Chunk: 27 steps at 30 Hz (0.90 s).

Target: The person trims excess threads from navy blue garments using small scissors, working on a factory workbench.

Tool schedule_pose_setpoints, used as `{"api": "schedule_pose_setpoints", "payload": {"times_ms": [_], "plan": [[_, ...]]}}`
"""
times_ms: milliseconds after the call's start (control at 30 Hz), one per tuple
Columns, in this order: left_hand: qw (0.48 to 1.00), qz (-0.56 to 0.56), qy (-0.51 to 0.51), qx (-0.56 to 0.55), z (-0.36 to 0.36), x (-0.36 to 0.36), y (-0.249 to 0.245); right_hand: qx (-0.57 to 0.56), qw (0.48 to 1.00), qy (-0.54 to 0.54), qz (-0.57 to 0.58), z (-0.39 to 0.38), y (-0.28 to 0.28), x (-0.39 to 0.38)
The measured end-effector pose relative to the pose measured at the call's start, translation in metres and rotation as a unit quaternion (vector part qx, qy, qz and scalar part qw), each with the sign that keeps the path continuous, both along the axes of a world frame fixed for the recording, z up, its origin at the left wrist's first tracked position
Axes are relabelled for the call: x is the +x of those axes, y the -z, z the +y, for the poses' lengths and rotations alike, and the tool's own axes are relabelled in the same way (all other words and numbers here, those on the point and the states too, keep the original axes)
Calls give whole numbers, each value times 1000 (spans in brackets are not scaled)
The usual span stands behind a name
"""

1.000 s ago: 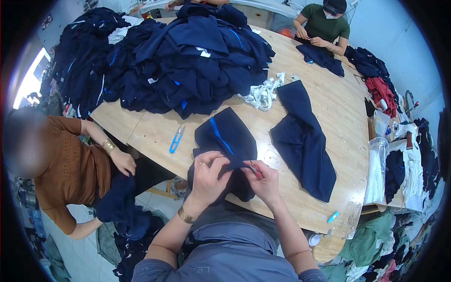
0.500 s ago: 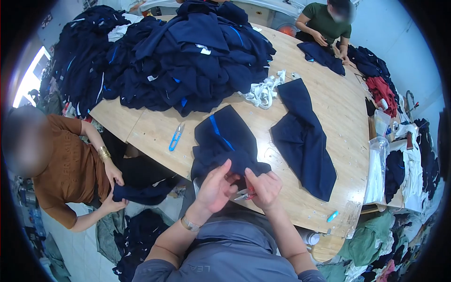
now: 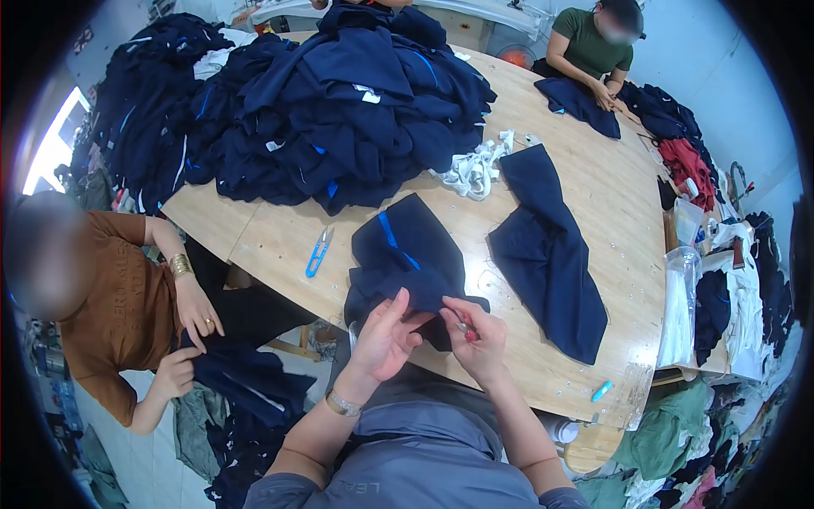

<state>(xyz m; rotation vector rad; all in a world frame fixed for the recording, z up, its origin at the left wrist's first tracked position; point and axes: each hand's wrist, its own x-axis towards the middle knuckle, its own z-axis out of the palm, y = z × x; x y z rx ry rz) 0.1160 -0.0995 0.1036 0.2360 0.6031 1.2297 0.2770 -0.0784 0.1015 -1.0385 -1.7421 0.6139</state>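
A navy garment piece point(image 3: 424, 242) with a bright blue stripe lies at the table's front edge before me. My left hand point(image 3: 386, 343) is at its near edge, palm turned up, thumb raised apart from the fingers; the fingertips touch the dark cloth. Closed around small red-handled thread snips point(image 3: 471, 335), my right hand point(image 3: 482, 343) has its thumb and forefinger together at the cloth's edge. Whether they also pinch cloth or a thread is too small to tell. Most of the snips is hidden in the palm.
Blue snips point(image 3: 319, 252) lie left of the garment, and another navy piece point(image 3: 555, 254) lies right. Behind are a large navy garment heap point(image 3: 356, 110) and white strips point(image 3: 475, 170). A small blue object point(image 3: 601, 391) rests near the right edge. Co-workers handle cloth at left and far right.
My right hand has turned the snips, so their blades no longer show below the fingers. My left hand has shifted only slightly. The left co-worker's cloth now hangs lower and more spread out.
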Motion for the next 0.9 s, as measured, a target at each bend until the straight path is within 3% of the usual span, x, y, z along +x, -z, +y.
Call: {"api": "schedule_pose_setpoints", "payload": {"times_ms": [167,367,467,567,667,767,800,900], "plan": [[998,37,-27,39,0,5,-3,95,995,-21,-34,3,7,2],[996,58,-8,60,-1,7,-5,234,938,-38,-254,9,-9,15],[993,85,16,82,-3,5,3,274,925,-25,-262,11,-8,13],[993,94,-17,76,-3,9,-3,234,962,-39,-136,17,-3,9],[997,58,-18,52,-2,9,-5,74,995,62,7,8,0,3],[999,0,-7,37,-2,3,6,-139,963,96,212,3,11,8],[999,-20,-6,38,-2,3,5,-163,952,86,245,3,12,10],[998,-61,0,31,1,4,0,-180,964,-19,194,1,12,30]]}}
